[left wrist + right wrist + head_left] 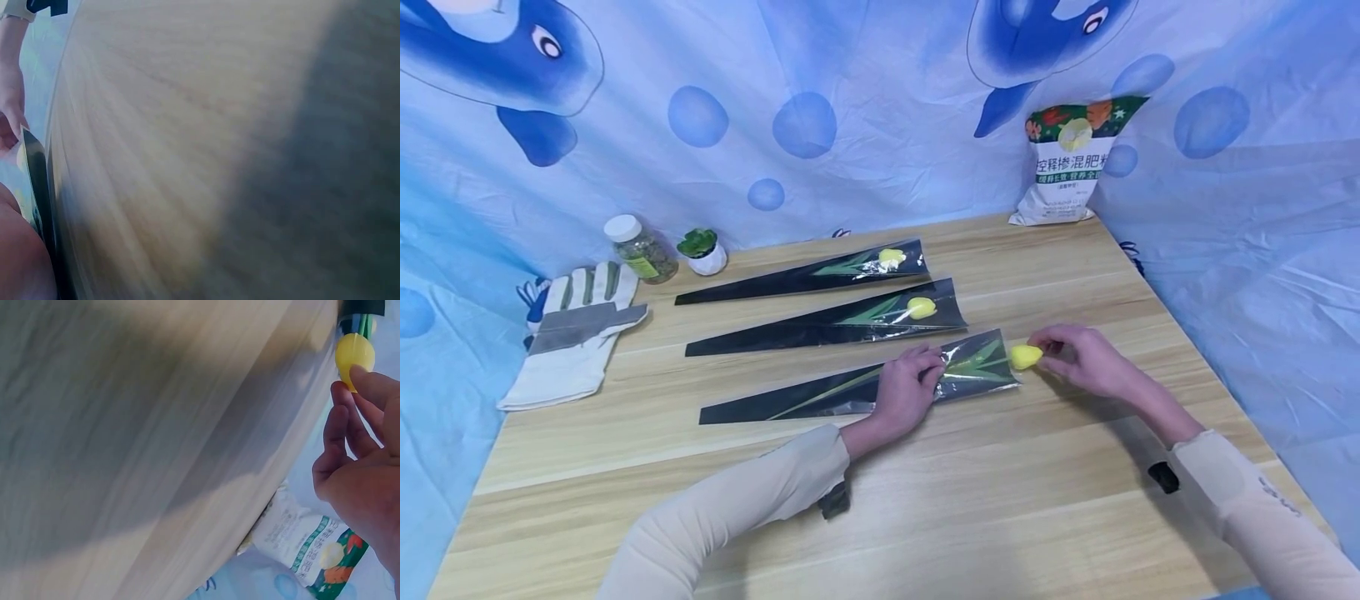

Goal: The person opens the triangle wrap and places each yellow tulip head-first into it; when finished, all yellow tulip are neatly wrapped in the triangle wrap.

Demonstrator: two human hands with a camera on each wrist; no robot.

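Note:
A yellow artificial tulip [1025, 357] lies with its stem and green leaves inside a long tapered sleeve [842, 392], clear in front and black behind. Its bloom sticks out past the wide open end. With thumb and fingertips my right hand [1084, 360] pinches the tip of the bloom; the right wrist view shows this pinch on the yellow petals [355, 353]. My left hand [907, 385] lies over the middle of the same sleeve, its fingers curled and pinching the film. In the left wrist view only part of that hand [24, 256] shows, beside the sleeve's edge.
Two more sleeves, a middle one [820, 327] and a far one [805, 277], each hold a yellow tulip. Work gloves [576, 333], a lidded jar [642, 250] and a small potted plant [703, 252] stand or lie at left. A fertilizer bag [1067, 171] leans against the back curtain.

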